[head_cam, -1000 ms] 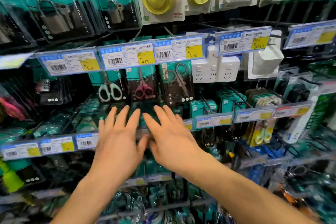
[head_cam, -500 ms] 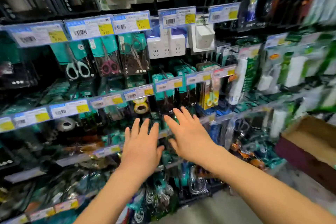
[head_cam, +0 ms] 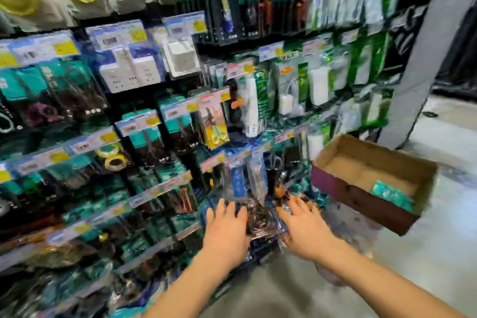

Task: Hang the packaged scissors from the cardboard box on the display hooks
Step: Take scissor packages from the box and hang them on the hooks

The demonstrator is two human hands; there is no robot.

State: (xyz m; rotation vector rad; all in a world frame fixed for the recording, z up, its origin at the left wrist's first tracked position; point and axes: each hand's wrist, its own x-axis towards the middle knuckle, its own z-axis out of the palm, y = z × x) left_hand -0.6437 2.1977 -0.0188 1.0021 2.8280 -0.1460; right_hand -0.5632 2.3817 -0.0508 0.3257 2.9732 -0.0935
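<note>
View swung right and down since a second ago; the upper scissors row with its price labels (head_cam: 111, 40) slid off toward the left, and the cardboard box (head_cam: 346, 195), only a corner half a second back, was now fully in frame at right, on the floor (head_cam: 438, 253) beside the rack; left hand (head_cam: 227, 230) and right hand (head_cam: 305, 231) had dropped from the upper row to the low display hooks (head_cam: 165, 188), drifting a bit apart; both flat, palms down, fingers straight and spread, holding nothing; likely meaning: last pack hung, reach for the next one starting; packaged scissors (head_cam: 392, 195), one teal pack, lay flat on the box floor at its near right end, well apart from both hands; its long axis ran upper-left to lower-right, roughly along the box length; blur hid which end carried the hang hole, so the pointing direction could not be told.
</note>
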